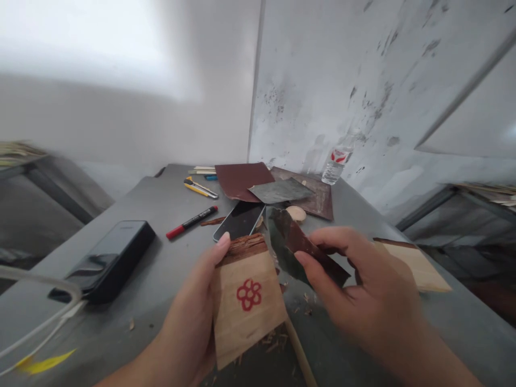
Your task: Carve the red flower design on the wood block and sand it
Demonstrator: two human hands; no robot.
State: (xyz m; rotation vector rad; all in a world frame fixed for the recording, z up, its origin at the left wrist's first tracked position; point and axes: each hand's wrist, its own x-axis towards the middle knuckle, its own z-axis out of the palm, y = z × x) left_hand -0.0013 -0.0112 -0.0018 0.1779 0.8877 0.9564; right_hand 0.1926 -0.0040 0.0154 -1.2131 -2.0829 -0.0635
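- Here, a person steadies a wooden piece (262, 328) marked with a red flower, the left hand (191, 303) in a firm grip around its side.
- The right hand (374, 285) pinches a folded dark sheet (295, 236) just beside the wood, its grip closed between thumb and fingers.
- The step in hand appears to be handling the two pieces above the tabletop (173, 263); moving the sheet against the wood would call for a steady left hold and fingertips clear of the rough edge.
- Counted: two wooden pieces, one held, another (423, 266) lying at right.
- Three flat sheets, reddish-brown (242, 180), grey (282, 190) and dark brown (324, 199), overlap toward the back, besides the folded one.
- Also pictured: one red-capped marker (191, 222), one yellow cutter (197, 187), one round disc (296, 213), one phone (237, 221) and one bottle (336, 165).
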